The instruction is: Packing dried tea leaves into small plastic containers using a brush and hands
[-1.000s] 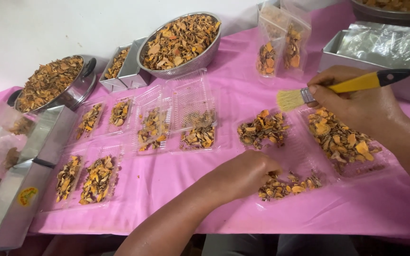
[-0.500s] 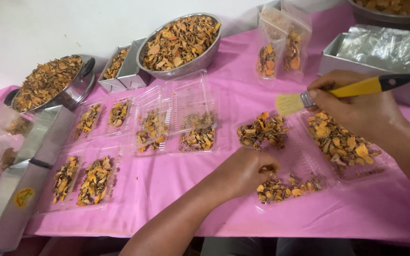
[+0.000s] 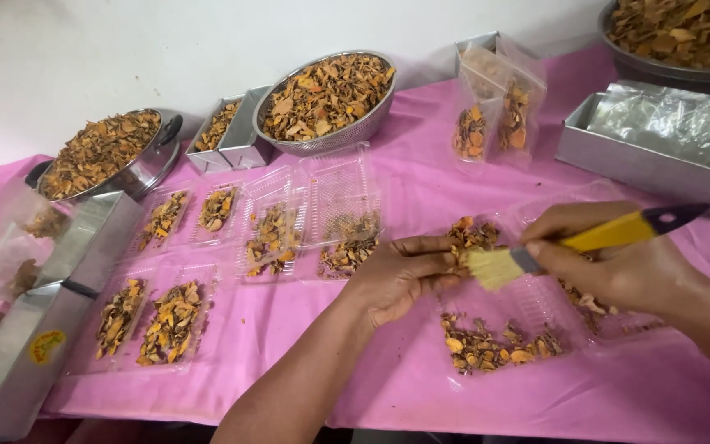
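Paintbrush (image 3: 536, 256) hovers over pink tablecloth (image 3: 421, 189) beside white wall (image 3: 125, 57).

Right hand (image 3: 618, 267) grips a yellow-handled brush (image 3: 585, 242), bristles touching the left hand (image 3: 400, 275) fingertips. Both sit above clear plastic trays (image 3: 495, 329) of dried orange-brown pieces (image 3: 486, 349) on a pink tablecloth (image 3: 421, 378). Metal bowl (image 3: 326, 99) of the same pieces stands behind.
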